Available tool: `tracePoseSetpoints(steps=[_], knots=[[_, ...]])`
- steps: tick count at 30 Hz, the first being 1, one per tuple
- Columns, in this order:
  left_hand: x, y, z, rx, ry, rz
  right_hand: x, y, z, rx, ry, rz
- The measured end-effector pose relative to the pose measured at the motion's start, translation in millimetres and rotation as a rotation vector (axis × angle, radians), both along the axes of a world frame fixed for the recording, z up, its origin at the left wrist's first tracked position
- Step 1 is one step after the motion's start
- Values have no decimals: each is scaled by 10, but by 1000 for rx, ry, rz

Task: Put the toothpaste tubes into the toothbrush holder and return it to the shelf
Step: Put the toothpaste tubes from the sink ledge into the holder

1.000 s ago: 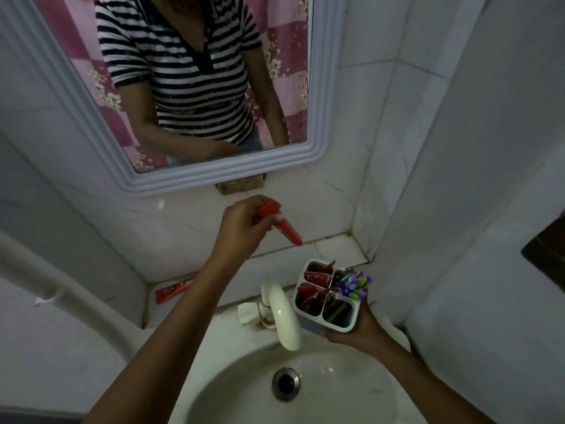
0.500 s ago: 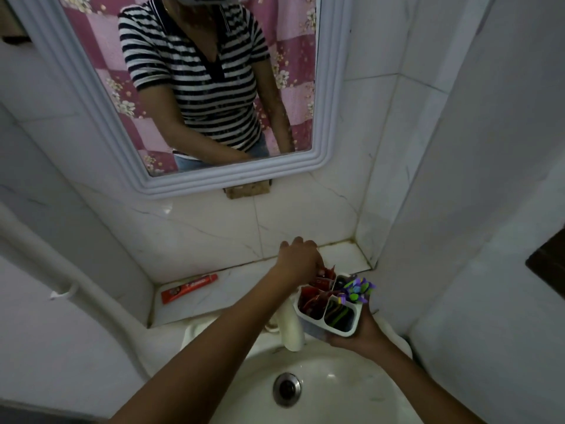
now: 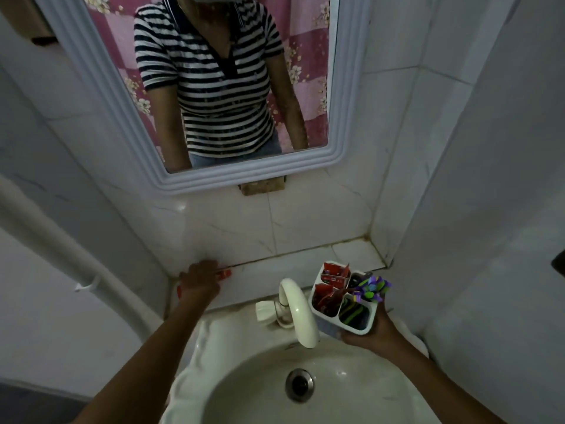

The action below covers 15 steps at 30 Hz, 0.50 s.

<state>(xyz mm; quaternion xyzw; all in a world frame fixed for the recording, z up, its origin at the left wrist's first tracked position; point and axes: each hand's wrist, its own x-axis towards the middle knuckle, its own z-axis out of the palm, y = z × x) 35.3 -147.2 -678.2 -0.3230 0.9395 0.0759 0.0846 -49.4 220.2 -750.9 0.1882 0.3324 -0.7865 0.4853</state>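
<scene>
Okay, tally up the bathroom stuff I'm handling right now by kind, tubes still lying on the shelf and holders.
Toothpaste tubes on the shelf: 1, the red tube under the left hand
Toothbrush holders: 1, the white holder held in the right hand
Total: 2

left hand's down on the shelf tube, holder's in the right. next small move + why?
Probably close the left hand on the red toothpaste tube and lift it. The hand covers most of the tube, which lies flat on the shelf, while the right hand holds the toothbrush holder over the sink, other tubes already inside.
</scene>
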Motion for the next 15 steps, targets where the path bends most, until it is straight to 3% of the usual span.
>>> tracePoseSetpoints(steps=[3, 6, 9, 12, 15], knots=[[168, -147, -163, -64, -103, -44, -21, 0, -75, -30, -66, -4], [183, -87, -138, -41, -7, -68, -27, 24, -15, -47, -18, 6], [78, 179, 70, 142, 167, -124, 17, 23, 53, -20, 29, 4], [-111, 556, 517, 386, 477, -114, 16, 16, 118, -33, 39, 47], [-268, 946, 1112, 552, 582, -351, 51, 18, 222, 57, 159, 97]])
